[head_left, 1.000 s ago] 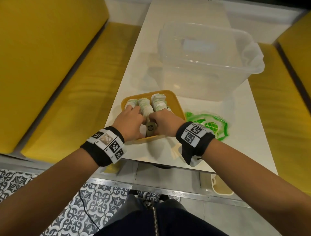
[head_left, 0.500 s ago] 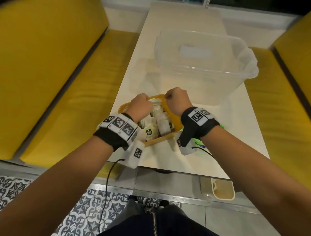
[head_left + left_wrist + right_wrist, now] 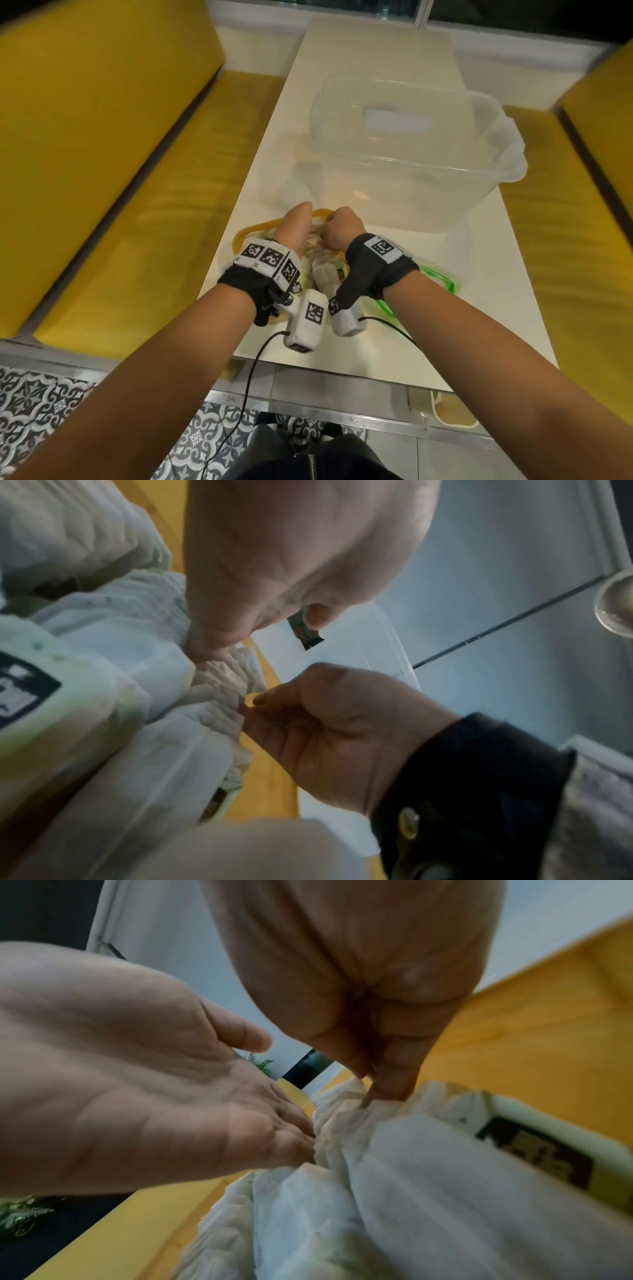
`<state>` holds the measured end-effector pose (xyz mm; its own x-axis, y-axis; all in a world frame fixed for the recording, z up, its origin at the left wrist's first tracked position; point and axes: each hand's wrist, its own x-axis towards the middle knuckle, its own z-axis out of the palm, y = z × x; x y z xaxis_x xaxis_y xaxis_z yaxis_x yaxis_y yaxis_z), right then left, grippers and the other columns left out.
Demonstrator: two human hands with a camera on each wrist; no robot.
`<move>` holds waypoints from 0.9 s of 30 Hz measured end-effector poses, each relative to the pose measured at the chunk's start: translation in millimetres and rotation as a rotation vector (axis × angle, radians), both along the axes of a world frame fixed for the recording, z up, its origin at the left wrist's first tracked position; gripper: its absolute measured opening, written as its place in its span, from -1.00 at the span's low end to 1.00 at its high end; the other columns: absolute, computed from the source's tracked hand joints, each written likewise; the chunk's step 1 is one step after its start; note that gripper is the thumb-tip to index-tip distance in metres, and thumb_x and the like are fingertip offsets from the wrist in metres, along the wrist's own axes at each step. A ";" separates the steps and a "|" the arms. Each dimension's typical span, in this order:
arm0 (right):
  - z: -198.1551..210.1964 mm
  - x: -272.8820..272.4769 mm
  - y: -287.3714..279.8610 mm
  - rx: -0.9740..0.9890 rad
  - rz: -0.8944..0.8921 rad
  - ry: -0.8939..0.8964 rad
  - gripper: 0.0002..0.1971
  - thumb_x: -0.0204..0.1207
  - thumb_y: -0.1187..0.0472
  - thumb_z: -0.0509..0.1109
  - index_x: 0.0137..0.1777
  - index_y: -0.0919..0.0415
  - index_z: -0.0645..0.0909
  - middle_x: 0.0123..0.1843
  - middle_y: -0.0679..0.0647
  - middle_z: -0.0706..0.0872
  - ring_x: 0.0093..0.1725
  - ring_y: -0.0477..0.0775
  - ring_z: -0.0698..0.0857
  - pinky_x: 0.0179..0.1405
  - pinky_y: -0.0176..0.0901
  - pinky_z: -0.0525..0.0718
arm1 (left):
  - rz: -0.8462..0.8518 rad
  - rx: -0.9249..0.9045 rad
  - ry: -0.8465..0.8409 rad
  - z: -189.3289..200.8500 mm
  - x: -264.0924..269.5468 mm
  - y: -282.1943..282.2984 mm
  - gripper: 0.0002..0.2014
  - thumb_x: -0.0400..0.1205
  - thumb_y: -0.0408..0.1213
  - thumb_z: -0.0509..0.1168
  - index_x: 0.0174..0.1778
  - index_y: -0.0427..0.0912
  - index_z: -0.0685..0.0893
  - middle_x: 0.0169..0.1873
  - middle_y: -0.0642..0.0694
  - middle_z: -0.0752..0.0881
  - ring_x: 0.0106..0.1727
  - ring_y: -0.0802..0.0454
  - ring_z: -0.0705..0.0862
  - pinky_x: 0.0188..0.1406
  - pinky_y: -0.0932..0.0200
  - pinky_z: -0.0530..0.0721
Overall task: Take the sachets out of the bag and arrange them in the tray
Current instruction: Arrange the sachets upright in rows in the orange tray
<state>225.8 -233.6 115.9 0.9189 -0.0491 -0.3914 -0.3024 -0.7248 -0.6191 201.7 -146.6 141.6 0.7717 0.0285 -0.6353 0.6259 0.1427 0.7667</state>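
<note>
Several white-and-green sachets lie side by side in the yellow tray on the white table. Both hands are at the tray's far end. My left hand has straight fingers and an open palm, and its fingertips touch the crimped sachet ends. My right hand is curled, and its fingertips pinch the crimped top of one sachet. The green-printed clear bag lies flat on the table to the right of the tray, partly hidden behind my right wrist.
A big clear plastic tub stands just beyond the tray. Yellow benches run along both sides of the narrow table. The table's near edge is close below the wrists, and camera cables hang over it.
Both hands have moved from the tray's near end to its far end. The left hand has opened out against the sachet ends. The right hand now pinches one.
</note>
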 end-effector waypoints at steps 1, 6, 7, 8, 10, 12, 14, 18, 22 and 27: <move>-0.7 0.1 0.3 0.008 0.001 0.010 -0.91 0.56 0.38 0.23 -0.10 0.32 0.57 -0.14 0.21 0.59 -0.12 0.16 0.56 -0.19 -0.15 0.46 | 0.053 -0.049 0.020 -2.9 2.2 1.7 -0.63 0.78 -0.08 -0.02 0.19 -0.28 0.55 0.28 -0.27 0.61 0.31 -0.13 0.55 0.31 0.00 0.50; -2.7 -3.5 3.5 0.067 0.032 -0.007 -0.82 0.59 0.39 0.23 0.07 0.41 0.63 -0.01 0.24 0.71 0.00 0.23 0.69 0.00 -0.02 0.68 | 0.032 -0.082 0.059 -19.3 5.0 3.9 -0.32 0.68 0.27 -0.06 0.45 -0.21 0.51 0.34 -0.25 0.63 0.31 -0.14 0.62 0.29 -0.07 0.59; -3.1 -4.0 3.5 0.088 0.011 -0.020 -0.79 0.59 0.39 0.22 0.13 0.42 0.62 0.05 0.27 0.72 0.05 0.26 0.72 0.09 0.05 0.71 | 0.015 -0.096 0.052 -19.9 4.8 3.5 -0.31 0.68 0.29 -0.08 0.41 -0.21 0.54 0.29 -0.24 0.66 0.26 -0.11 0.66 0.15 -0.01 0.64; -2.3 -5.0 3.0 0.093 -0.003 -0.040 -0.78 0.60 0.38 0.22 0.16 0.41 0.60 0.09 0.29 0.71 0.07 0.29 0.72 0.12 0.10 0.72 | -0.011 -0.098 0.048 -18.8 3.6 2.5 -0.30 0.68 0.30 -0.10 0.38 -0.21 0.56 0.25 -0.23 0.69 0.21 -0.08 0.68 0.05 0.03 0.65; -1.4 -6.9 1.2 0.068 -0.010 -0.082 -0.75 0.60 0.38 0.21 0.23 0.40 0.56 0.11 0.26 0.67 0.09 0.27 0.70 0.13 0.08 0.71 | -0.035 -0.118 0.041 -19.2 3.5 3.2 -0.28 0.67 0.34 -0.11 0.32 -0.20 0.59 0.20 -0.21 0.72 0.18 -0.05 0.70 0.09 0.04 0.66; -1.4 -7.5 -1.4 0.032 -0.010 -0.158 -0.72 0.58 0.39 0.20 0.25 0.39 0.57 0.10 0.21 0.65 0.08 0.25 0.69 0.11 0.03 0.71 | -0.044 -0.130 0.040 -20.3 3.6 6.3 -0.23 0.61 0.42 -0.09 0.35 -0.18 0.58 0.23 -0.19 0.72 0.25 -0.06 0.68 0.33 -0.03 0.59; -1.5 -6.2 -5.8 0.035 -0.029 -0.229 -0.64 0.55 0.41 0.18 0.31 0.34 0.60 0.21 0.26 0.66 0.14 0.26 0.68 0.15 -0.06 0.68 | -0.050 -0.141 0.041 -24.3 6.0 10.4 -0.18 0.57 0.46 -0.09 0.37 -0.16 0.58 0.24 -0.21 0.72 0.30 -0.09 0.67 0.43 -0.09 0.54; 3.9 -1.9 -21.6 0.038 -0.056 -0.320 -0.62 0.55 0.40 0.17 0.28 0.25 0.68 0.26 0.21 0.70 0.21 0.19 0.67 0.06 -0.29 0.52 | -0.049 -0.155 0.056 -29.3 9.2 11.5 -0.12 0.53 0.50 -0.10 0.32 -0.21 0.62 0.10 -0.24 0.79 0.18 -0.13 0.75 0.37 -0.10 0.59; 5.1 -3.5 -40.6 -0.003 -0.077 -0.307 -0.64 0.58 0.38 0.18 0.29 0.25 0.67 0.27 0.21 0.70 0.23 0.19 0.67 0.11 -0.24 0.53 | -0.066 -0.191 0.111 -36.7 14.1 13.1 -0.04 0.42 0.58 -0.01 0.37 -0.21 0.57 0.12 -0.27 0.78 0.15 -0.20 0.77 0.35 -0.16 0.59; -0.6 -21.0 -51.9 -0.112 0.095 -0.157 -0.67 0.56 0.29 0.30 0.31 0.28 0.65 0.22 0.24 0.71 0.13 0.22 0.70 -0.01 -0.16 0.62 | -0.065 -0.117 0.065 -15.7 1.8 14.3 -0.26 0.64 0.38 -0.08 0.27 -0.27 0.49 0.11 -0.23 0.71 0.13 -0.12 0.72 0.08 0.01 0.67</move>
